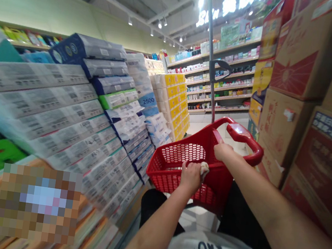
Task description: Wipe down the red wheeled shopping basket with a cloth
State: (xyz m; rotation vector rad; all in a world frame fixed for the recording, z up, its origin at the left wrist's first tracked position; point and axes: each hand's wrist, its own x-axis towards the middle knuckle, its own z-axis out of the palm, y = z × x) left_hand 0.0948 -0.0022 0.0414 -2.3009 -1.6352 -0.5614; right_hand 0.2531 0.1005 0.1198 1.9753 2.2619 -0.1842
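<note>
A red plastic shopping basket (180,155) with perforated sides and a thick red handle (244,139) is in front of my body. My left hand (191,175) is closed over the near rim of the basket, with a small pale patterned cloth-like item (204,170) beside its wrist. Farther right, my right hand (222,151) has its fingers wrapped round the red edge near the handle. No goods show inside the visible part of the basket.
Stacked packs of tissue (64,102) line the left side, with yellow-and-white packs (174,101) beyond. Cardboard boxes (283,124) are piled on the right. A grey metal pole (211,56) rises behind the basket, before stocked shelves (235,72).
</note>
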